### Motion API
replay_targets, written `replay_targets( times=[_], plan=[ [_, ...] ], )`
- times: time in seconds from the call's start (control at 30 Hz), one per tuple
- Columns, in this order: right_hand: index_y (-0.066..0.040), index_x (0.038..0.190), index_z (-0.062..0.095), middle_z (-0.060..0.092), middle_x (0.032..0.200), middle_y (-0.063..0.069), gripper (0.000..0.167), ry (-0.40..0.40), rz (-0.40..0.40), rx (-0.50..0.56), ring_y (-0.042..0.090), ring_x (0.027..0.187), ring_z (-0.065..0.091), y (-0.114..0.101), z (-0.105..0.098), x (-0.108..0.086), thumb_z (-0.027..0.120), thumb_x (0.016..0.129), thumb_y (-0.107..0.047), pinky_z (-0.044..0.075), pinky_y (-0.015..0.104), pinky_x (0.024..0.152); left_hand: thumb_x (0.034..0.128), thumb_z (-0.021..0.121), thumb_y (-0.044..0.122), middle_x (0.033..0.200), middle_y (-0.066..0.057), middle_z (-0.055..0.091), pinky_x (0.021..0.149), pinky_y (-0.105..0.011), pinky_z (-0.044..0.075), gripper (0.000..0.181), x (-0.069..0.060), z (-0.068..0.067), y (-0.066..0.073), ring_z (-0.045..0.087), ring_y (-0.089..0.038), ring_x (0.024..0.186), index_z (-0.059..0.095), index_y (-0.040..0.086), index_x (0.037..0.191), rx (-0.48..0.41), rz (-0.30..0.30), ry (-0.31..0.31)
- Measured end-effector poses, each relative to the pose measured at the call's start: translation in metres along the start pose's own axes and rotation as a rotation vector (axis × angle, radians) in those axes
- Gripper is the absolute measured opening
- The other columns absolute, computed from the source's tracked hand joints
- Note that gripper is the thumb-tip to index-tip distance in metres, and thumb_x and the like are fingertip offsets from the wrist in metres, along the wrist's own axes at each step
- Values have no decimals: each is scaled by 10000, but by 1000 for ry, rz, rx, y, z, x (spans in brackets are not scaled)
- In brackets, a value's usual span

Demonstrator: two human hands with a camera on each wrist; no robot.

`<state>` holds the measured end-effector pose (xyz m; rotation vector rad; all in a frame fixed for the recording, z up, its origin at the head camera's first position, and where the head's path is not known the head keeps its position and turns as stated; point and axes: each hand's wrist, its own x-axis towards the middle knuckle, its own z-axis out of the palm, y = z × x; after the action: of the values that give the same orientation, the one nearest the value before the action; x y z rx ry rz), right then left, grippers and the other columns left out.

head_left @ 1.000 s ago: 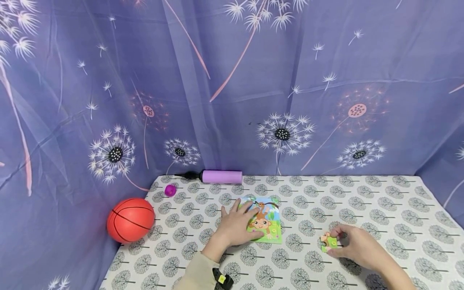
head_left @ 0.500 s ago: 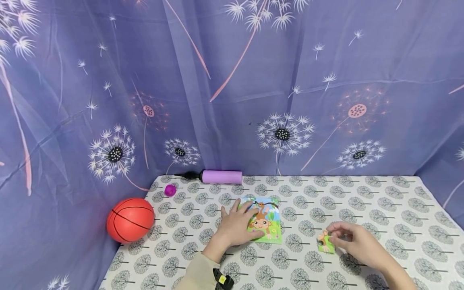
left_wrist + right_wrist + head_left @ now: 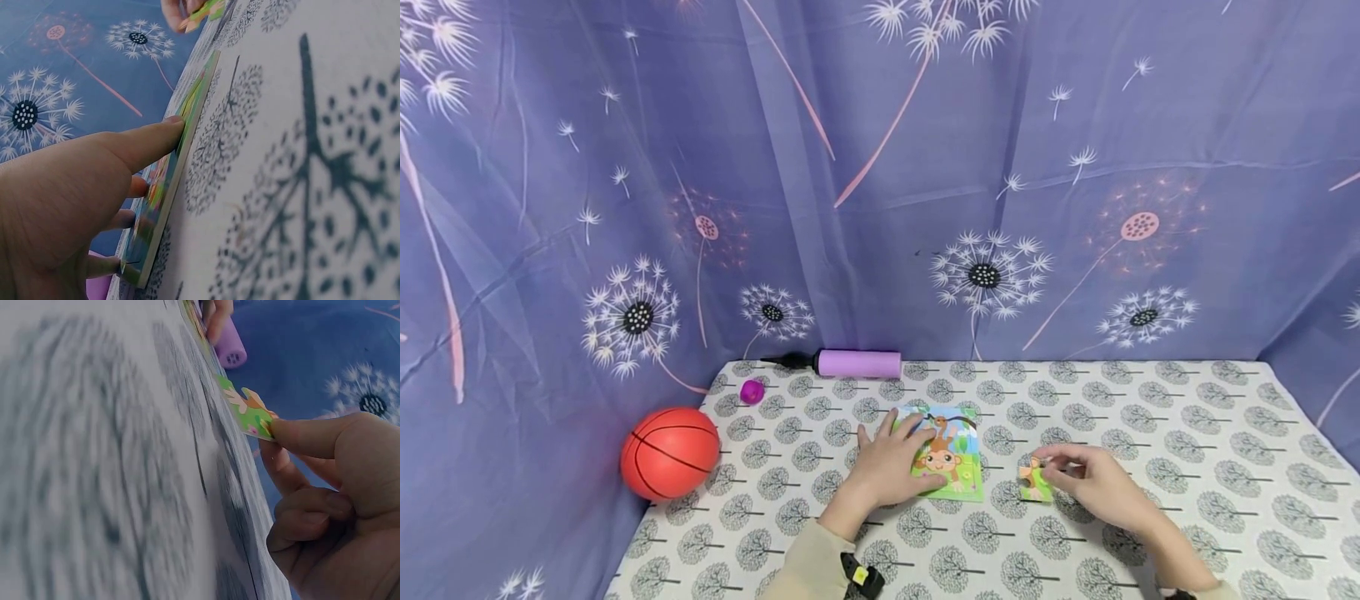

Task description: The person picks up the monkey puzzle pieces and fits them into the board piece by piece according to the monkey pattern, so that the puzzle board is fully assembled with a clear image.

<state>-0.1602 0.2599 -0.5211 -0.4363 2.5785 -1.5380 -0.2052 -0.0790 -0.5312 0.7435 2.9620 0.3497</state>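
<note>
My left hand rests with spread fingers on a monkey jigsaw puzzle lying on the table. In the left wrist view, the thumb and fingertips of that hand press the picture face of the thin puzzle. To the right of it, my right hand pinches a puzzle piece between thumb and fingers. Up close in the right wrist view, the piece is green with a pale paw shape and a curved notch in one edge. The puzzle area under my left hand is hidden.
A red ball marked like a basketball sits at the table's left edge. Behind it lie a small magenta object and a purple hand pump with a black nozzle. A blue dandelion curtain hangs along the back of the tree-patterned tablecloth.
My right hand has moved left and slightly away from me, bringing the puzzle piece closer to the puzzle. Its fingers have shifted on the piece. The left hand has stayed in place.
</note>
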Motion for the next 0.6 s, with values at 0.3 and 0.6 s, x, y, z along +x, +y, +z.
replay_targets(
  times=[0.3, 0.6],
  plan=[
    [-101, 1117, 762, 725, 911, -16, 210, 40, 52, -7, 118, 647, 549, -13, 34, 25, 788, 921, -169, 469, 235, 552, 891, 590, 773, 1676, 12, 326, 1051, -873, 182, 819, -1, 1, -1, 224, -417, 1541, 483, 313, 1560, 6, 4, -2],
    [-122, 1018, 761, 737, 882, -35, 125, 14, 9, -5, 178, 743, 669, -17, 60, 39, 800, 900, -131, 573, 258, 678, 886, 546, 811, 1678, 15, 321, 1046, -874, 193, 842, -1, 2, 0, 224, -427, 1539, 464, 326, 1569, 26, 9, 2]
  ],
)
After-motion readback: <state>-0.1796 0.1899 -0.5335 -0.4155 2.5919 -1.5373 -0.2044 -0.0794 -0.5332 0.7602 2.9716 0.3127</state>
